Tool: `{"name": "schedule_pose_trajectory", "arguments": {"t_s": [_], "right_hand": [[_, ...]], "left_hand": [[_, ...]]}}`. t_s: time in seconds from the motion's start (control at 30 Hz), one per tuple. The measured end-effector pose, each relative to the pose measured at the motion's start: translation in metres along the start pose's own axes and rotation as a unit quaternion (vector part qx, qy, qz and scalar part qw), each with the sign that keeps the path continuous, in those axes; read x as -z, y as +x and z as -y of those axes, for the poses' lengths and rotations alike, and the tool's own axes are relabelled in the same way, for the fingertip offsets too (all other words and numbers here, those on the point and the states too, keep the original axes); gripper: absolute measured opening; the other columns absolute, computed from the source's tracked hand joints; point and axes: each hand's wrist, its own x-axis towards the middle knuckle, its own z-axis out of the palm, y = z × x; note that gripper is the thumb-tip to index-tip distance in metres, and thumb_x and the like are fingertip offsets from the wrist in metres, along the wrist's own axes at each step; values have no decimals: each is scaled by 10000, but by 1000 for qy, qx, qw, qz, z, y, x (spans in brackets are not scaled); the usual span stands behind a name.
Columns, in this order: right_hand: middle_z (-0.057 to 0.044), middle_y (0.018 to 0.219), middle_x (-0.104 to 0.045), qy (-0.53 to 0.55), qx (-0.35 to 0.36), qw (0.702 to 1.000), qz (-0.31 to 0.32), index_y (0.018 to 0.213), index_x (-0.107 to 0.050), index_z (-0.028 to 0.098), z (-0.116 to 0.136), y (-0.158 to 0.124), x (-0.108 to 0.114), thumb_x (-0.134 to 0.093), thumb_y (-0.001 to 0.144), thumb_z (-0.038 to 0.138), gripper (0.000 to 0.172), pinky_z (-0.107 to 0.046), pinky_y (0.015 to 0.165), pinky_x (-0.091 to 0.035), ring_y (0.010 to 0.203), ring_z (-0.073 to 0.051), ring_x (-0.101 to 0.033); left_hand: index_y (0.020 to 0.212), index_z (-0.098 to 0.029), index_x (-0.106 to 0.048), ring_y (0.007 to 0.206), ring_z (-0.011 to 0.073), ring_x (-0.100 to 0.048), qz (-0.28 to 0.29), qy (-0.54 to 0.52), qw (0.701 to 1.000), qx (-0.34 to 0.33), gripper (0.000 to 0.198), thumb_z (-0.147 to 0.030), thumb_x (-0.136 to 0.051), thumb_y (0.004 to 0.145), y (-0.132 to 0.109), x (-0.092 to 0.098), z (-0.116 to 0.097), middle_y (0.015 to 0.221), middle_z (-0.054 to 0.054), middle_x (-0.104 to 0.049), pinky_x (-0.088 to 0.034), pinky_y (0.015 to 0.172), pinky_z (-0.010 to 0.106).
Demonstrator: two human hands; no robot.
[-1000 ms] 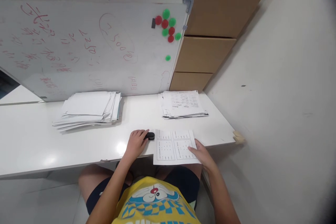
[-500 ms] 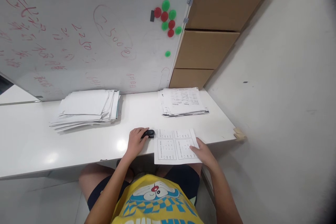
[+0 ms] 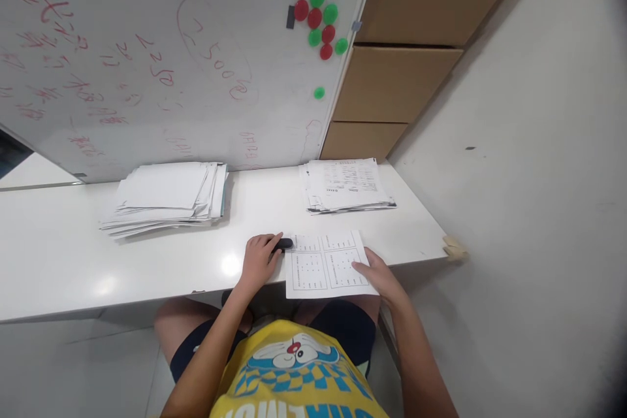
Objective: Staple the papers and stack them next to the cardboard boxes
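Observation:
My left hand [image 3: 259,260] is closed round a small black stapler [image 3: 285,243] on the white desk. The stapler's front end overlaps the upper left edge of a printed sheet [image 3: 326,269]. Four-sided boxes of text cover that sheet, and its lower part sticks out past the desk's front edge, above my lap. At the sheet's right edge my right hand [image 3: 381,273] grips the paper, thumb on top and the other fingers underneath. Whether more than one sheet is in that grip, I cannot tell.
A thick paper stack [image 3: 161,192] lies at the desk's back left, a thinner stack [image 3: 347,184] at the back right. Behind them stands a whiteboard [image 3: 274,124] with red writing and magnets. Cardboard boxes [image 3: 392,85] and a wall [image 3: 539,209] bound the right side.
The sheet's upper left edge and the stapler's front have come together and now overlap; before, they were just side by side. The camera view has shifted slightly.

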Motion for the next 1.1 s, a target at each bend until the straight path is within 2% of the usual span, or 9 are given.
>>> {"name": "schedule_pose_trajectory", "arguments": {"t_s": [0.27,0.4,0.53,0.67,0.77,0.87,0.93,1.03,1.1], "right_hand": [[-66,1064,-730,72,-35,997,14,1039,-666,222,-5,-4,-5,-708,675,307,375,-441,818,-532,1011,-323,-661],[-68,1099,-720,79,-17,996,30,1074,-664,215,-8,1,-6,-713,665,296,420,-458,880,-502,1052,-322,-643],[-55,1108,-715,21,25,999,1,1090,-664,222,-5,9,-5,-687,667,270,426,-482,939,-465,1059,-310,-636],[-51,1051,-730,-42,65,997,-26,1024,-684,235,12,26,11,-683,645,260,380,-487,949,-461,1017,-311,-643],[-61,1076,-718,-44,108,989,-91,1053,-656,233,35,56,35,-675,646,276,410,-468,933,-479,1010,-305,-643],[-91,1199,-661,-76,152,969,-181,1193,-565,210,60,104,61,-599,719,284,482,-425,936,-481,1074,-276,-618],[-116,1227,-637,-157,152,953,-209,1263,-512,184,73,140,74,-553,746,261,525,-415,942,-472,1096,-271,-603],[-151,1180,-641,-283,134,927,-206,1352,-441,167,84,186,84,-531,748,236,614,-455,935,-454,1079,-312,-596],[-190,1193,-611,-369,133,898,-201,1404,-375,142,86,204,84,-533,739,227,689,-502,925,-433,1085,-358,-573]], "left_hand": [[1230,-221,-592,986,257,-545,-4,71,997,-35,346,-263,-390,952,1,-6,4,1064,109,-642,-373,854,414],[1214,-215,-597,957,259,-550,-15,106,993,-50,340,-213,-395,941,3,-6,6,1050,114,-647,-378,823,418],[1226,-220,-592,937,255,-559,-33,111,991,-61,343,-229,-390,949,2,-6,9,1035,112,-653,-390,805,401],[1260,-221,-572,931,252,-568,-42,90,994,-49,353,-274,-415,949,-4,-7,6,1027,110,-659,-398,800,394],[1295,-220,-543,933,248,-578,-9,64,997,-39,376,-301,-418,950,-9,-3,2,1029,106,-663,-421,793,394],[1356,-223,-472,973,231,-589,45,5,998,-48,417,-319,-390,958,-3,16,9,1077,95,-662,-459,818,386],[1369,-234,-450,1045,219,-581,38,-20,998,-48,424,-328,-363,964,9,39,29,1147,88,-647,-463,886,382],[1310,-216,-504,1161,254,-532,-54,52,997,4,413,-343,-348,950,32,84,83,1211,102,-622,-397,1008,438],[1313,-154,-490,1264,321,-445,-115,142,979,91,476,-383,-411,903,42,112,125,1283,150,-571,-340,1049,502]]}}
